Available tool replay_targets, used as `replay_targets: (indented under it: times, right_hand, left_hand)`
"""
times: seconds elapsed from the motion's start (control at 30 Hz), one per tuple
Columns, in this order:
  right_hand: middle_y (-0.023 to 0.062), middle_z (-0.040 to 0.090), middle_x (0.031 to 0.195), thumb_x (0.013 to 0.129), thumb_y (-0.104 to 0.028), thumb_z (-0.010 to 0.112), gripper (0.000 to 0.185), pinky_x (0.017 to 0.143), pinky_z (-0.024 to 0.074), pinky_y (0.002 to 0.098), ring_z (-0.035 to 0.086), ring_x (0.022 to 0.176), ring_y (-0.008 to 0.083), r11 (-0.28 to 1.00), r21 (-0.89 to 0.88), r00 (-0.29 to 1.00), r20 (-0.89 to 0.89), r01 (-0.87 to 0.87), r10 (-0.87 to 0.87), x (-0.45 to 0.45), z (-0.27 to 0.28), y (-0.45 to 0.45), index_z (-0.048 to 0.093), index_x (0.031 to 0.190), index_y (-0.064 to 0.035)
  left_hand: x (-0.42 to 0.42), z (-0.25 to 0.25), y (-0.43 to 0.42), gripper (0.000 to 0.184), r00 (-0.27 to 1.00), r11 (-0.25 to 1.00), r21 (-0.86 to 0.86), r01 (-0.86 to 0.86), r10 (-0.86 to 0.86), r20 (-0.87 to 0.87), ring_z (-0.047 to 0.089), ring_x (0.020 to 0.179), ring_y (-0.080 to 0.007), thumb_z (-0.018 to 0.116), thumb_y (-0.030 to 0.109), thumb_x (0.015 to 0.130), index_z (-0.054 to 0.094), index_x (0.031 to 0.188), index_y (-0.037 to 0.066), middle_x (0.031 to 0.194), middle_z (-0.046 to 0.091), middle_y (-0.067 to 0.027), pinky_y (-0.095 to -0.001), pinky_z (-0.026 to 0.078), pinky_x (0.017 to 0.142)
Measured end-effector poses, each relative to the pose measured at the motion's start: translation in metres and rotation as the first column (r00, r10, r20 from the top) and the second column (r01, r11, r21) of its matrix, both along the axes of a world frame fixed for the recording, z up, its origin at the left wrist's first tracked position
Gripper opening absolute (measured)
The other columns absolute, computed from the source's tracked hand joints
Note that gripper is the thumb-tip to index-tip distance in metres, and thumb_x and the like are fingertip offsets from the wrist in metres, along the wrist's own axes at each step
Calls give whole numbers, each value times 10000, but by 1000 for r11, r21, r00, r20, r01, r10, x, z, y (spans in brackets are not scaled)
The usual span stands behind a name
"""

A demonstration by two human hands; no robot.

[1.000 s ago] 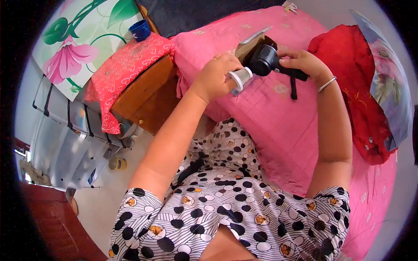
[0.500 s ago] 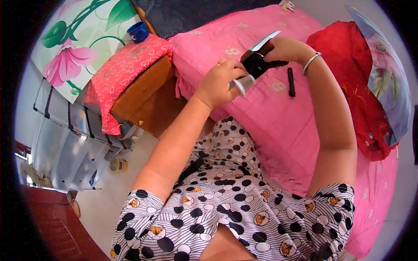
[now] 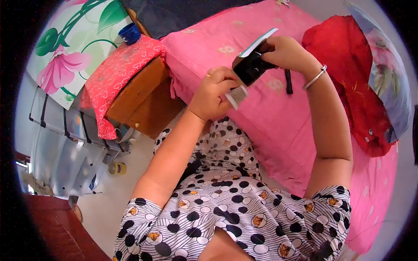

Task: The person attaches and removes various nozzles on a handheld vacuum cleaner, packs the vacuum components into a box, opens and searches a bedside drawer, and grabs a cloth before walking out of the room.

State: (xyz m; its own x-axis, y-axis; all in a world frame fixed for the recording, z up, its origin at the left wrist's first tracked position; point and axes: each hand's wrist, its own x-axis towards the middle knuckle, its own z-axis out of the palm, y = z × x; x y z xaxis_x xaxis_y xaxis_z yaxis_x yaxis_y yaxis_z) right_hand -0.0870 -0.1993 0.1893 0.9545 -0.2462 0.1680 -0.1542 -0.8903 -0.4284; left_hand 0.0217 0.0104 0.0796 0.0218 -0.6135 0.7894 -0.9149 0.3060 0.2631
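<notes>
In the head view, my left hand [image 3: 213, 93] is closed around a small white pleated filter [image 3: 237, 96]. Its fingertips also meet the near side of an open box [image 3: 259, 43] with a white and teal edge. My right hand [image 3: 287, 54] has its fingers curled at the box's opening, on a glossy black object [image 3: 249, 69] that shows there. What kind of object it is cannot be made out. A narrow black piece [image 3: 288, 81] lies on the pink bedspread just below my right hand.
The bed with its pink bedspread [image 3: 278, 126] spreads out in front. A red cloth [image 3: 344, 48] and a floral pillow [image 3: 387, 74] lie at right. To the left stand a wooden cabinet [image 3: 139, 95], a blue cup [image 3: 129, 33] and a yellow tin [image 3: 116, 168].
Both hands have shifted slightly left with the box and filter. The box is turned so more of the black object shows. The narrow black piece is now partly covered by my right hand.
</notes>
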Motion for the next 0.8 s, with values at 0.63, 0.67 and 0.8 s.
replay_targets:
  times: [0.63,0.67,0.8]
  right_hand:
    - [149,668,1036,926,-437,464,410,843,490,389,628,949,341,997,-4,988,135,-75,75,62,-51,-2,658,1108,-125]
    - [149,668,1036,926,-437,464,410,843,490,389,628,949,341,997,-4,988,134,-81,80,63,-58,-3,658,1108,-125]
    - [149,665,1064,927,-427,492,429,864,485,374,631,994,317,979,182,954,299,-93,35,54,-76,-1,626,1157,-91]
  left_hand:
    - [47,37,-19,297,922,920,297,-256,324,-210,636,925,-312,578,206,833,645,1077,49,996,666,-165,-369,490,808]
    - [48,38,-18,297,921,914,332,-234,318,-226,641,955,-299,578,172,847,636,1117,63,1023,670,-158,-361,488,827]
    - [51,36,-19,294,922,907,353,-229,319,-220,644,951,-289,591,169,838,644,1109,67,1026,670,-159,-351,490,826]
